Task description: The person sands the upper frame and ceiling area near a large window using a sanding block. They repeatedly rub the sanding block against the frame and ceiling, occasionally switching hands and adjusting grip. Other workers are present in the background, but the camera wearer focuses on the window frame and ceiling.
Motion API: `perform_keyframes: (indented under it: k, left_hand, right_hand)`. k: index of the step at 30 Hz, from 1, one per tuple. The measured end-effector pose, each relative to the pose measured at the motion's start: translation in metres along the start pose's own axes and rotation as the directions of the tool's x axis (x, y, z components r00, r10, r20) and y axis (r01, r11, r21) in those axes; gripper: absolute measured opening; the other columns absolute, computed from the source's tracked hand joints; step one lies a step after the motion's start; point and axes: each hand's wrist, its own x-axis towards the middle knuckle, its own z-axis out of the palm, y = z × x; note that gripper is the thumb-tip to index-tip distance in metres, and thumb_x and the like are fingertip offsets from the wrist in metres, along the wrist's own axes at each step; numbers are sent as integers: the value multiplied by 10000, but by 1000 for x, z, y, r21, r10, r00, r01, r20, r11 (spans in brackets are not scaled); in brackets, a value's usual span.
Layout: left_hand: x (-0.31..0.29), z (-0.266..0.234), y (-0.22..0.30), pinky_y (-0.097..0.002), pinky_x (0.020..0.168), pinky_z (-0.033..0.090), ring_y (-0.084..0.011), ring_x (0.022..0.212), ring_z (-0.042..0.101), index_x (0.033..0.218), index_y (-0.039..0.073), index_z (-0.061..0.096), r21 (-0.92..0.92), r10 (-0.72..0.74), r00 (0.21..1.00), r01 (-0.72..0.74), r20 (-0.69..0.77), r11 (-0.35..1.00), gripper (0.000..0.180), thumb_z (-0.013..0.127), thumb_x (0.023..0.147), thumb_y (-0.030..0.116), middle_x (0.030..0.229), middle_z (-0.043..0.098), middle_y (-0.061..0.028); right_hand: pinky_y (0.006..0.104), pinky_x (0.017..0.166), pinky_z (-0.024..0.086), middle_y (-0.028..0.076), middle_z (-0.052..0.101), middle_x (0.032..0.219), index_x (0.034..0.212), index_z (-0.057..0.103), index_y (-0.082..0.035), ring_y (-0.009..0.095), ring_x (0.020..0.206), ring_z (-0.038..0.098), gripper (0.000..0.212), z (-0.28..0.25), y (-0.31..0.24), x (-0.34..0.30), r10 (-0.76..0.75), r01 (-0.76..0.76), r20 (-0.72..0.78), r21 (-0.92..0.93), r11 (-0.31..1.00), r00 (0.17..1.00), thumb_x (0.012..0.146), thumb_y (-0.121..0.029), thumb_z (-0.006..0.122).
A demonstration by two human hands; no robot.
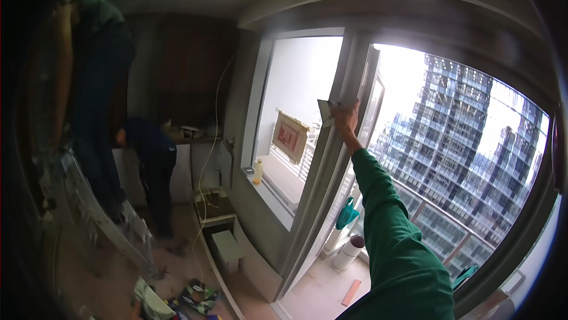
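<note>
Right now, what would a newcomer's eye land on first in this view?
Probably the bright green sleeve stretching up the right half, its right hand holding a flat-bladed tool at the frame post between the two bright openings. Next, likely the tall glass tower outside at right, then the person on the metal ladder at dim far left.

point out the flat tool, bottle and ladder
flat tool (325, 113): head view, on its pale face
bottle (258, 172): head view, on its body
ladder (99, 204): head view, on its side rail

Single head-worn fisheye view toward window (303, 77) and balcony (313, 287), green sleeve (396, 231) close
</note>
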Motion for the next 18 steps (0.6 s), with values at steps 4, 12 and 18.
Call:
perform_keyframes:
  k: [4,12,18]
  left_hand:
    - [10,-10,66,-301,872,472,-232,1025,610,1233,-81,549,-40,-102,962,115,252,993,433,616,817,19,1131,633,-197]
    - [37,10,176,-333,902,460,-257,1022,599,1257,-90,533,-159,-85,931,150,354,976,499,627,777,9,1118,625,-211]
    - [41,19,210,-348,909,456,-289,1030,600,1239,-86,543,-141,19,926,37,378,989,506,641,754,23,1120,624,-224]
  right_hand:
    - [414,1071,365,332,214,1501,981,754,-107,427,1343,366,368,0,6,9,179,-178,137,-16,984,974,755,-397,740]
    - [409,1112,313,363,261,1461,960,750,-84,430,1369,309,356,-17,-7,1,167,-190,220,88,978,961,758,-377,738]
    - [364,1129,293,336,98,1525,986,727,-20,421,1390,277,404,-18,1,10,236,-319,389,164,934,890,770,-362,728]
